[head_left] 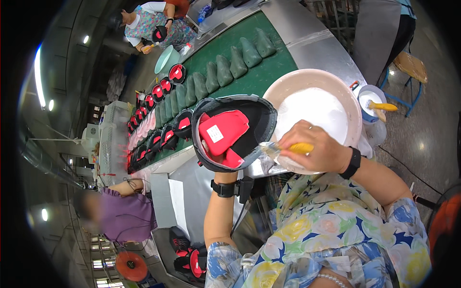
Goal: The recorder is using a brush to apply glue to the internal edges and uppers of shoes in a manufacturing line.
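Shoe upper (254,134), black with a red lining (234,123), sits mid-scene, opening toward you, above your left wrist (224,178); steady it from beneath, though whether that hidden left hand is clamped or spread, you can't tell from here. At its right rim, your brush (301,148) seems to touch bristles-first: light, even strokes along the edge should serve best (sparing the lining). Your right-hand grip (307,143) is closed around the brush, fingers near the bristles, just left of the pink basin (353,110) holding white liquid (314,109).
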`<move>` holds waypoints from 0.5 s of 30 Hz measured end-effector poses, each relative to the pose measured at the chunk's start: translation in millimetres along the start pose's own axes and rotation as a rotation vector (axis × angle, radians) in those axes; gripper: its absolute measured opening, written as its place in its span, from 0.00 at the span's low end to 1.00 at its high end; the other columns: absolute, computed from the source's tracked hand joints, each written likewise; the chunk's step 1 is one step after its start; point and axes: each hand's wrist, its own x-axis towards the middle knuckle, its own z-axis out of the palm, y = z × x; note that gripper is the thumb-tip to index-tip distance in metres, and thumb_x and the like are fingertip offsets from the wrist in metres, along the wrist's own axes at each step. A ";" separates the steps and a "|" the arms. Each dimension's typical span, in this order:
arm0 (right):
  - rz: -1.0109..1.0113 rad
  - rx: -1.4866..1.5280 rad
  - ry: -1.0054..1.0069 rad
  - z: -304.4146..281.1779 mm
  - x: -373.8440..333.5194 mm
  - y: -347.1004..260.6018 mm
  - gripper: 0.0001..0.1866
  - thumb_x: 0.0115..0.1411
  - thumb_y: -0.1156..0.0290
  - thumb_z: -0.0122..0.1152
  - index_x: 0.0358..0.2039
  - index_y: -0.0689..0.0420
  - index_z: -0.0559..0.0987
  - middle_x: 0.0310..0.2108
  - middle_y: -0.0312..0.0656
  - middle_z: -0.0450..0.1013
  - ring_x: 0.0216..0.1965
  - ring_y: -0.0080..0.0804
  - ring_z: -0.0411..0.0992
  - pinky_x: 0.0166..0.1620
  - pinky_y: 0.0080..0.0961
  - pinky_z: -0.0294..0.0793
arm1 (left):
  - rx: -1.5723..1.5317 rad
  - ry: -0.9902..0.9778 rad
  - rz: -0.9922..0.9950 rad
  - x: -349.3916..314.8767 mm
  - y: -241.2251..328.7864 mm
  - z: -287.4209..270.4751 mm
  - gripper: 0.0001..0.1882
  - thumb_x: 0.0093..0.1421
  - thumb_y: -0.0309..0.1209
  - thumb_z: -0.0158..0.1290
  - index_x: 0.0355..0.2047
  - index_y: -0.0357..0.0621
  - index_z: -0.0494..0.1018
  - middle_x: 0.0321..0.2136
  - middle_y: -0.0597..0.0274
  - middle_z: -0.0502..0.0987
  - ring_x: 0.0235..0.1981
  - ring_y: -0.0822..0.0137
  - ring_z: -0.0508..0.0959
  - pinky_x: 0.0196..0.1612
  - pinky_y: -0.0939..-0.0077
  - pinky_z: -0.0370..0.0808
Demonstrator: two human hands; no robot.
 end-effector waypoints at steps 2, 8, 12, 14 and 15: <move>0.040 -0.124 -0.004 -13.0 4.1 8.9 0.09 0.55 0.74 0.70 0.33 0.57 0.76 0.32 0.41 0.77 0.36 0.41 0.76 0.40 0.33 0.75 | -0.005 0.005 -0.020 0.5 -3.5 5.8 0.36 0.65 0.39 0.56 0.69 0.44 0.53 0.64 0.53 0.65 0.65 0.56 0.66 0.65 0.63 0.66; 0.267 -0.193 0.049 -36.6 10.4 27.5 0.08 0.56 0.75 0.69 0.34 0.57 0.77 0.31 0.43 0.76 0.34 0.40 0.76 0.38 0.31 0.75 | -0.020 0.011 -0.080 -0.9 -15.3 4.1 0.36 0.65 0.39 0.56 0.69 0.44 0.53 0.64 0.53 0.64 0.65 0.56 0.66 0.65 0.62 0.66; 0.208 0.165 0.097 -6.3 11.8 1.2 0.09 0.56 0.74 0.69 0.36 0.56 0.79 0.33 0.41 0.77 0.36 0.37 0.77 0.41 0.30 0.75 | -0.042 -0.012 -0.119 -2.3 -19.5 15.8 0.37 0.65 0.39 0.56 0.69 0.45 0.52 0.64 0.52 0.64 0.65 0.55 0.65 0.66 0.62 0.65; 0.027 0.008 -0.087 1.8 19.5 2.8 0.09 0.56 0.74 0.70 0.36 0.57 0.78 0.32 0.42 0.76 0.36 0.40 0.77 0.41 0.31 0.75 | -0.055 -0.026 -0.130 -6.7 -20.6 19.1 0.37 0.65 0.39 0.56 0.69 0.45 0.52 0.64 0.52 0.64 0.65 0.55 0.65 0.66 0.62 0.65; 0.025 0.006 -0.090 -0.8 19.4 10.6 0.09 0.56 0.74 0.70 0.36 0.57 0.78 0.32 0.42 0.76 0.36 0.40 0.77 0.41 0.31 0.75 | -0.060 -0.028 -0.135 -5.1 -20.8 18.0 0.37 0.65 0.39 0.56 0.69 0.45 0.52 0.64 0.52 0.64 0.65 0.55 0.65 0.66 0.62 0.65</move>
